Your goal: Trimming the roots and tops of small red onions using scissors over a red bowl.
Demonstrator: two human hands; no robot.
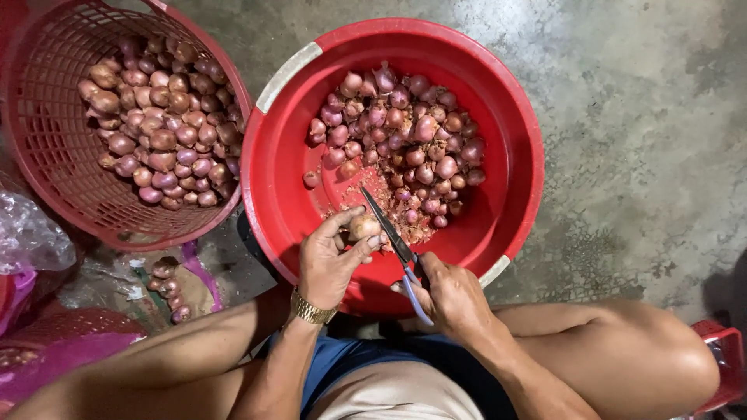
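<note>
My left hand [331,260], with a gold watch on the wrist, pinches a single shallot [363,226] between thumb and fingers over the near side of a red round basin [272,179]. My right hand [451,299] grips scissors [393,241] with purple handles. Their blades are slightly apart and point up along the right side of the held shallot. Several purple shallots [401,136] lie heaped in the basin's far half, with dry skin trimmings below them.
A red mesh basket [47,140] at the left holds many shallots [159,117]. A few loose shallots [167,288] and plastic bags [31,237] lie on the concrete floor [646,117]. My bare knees flank the basin.
</note>
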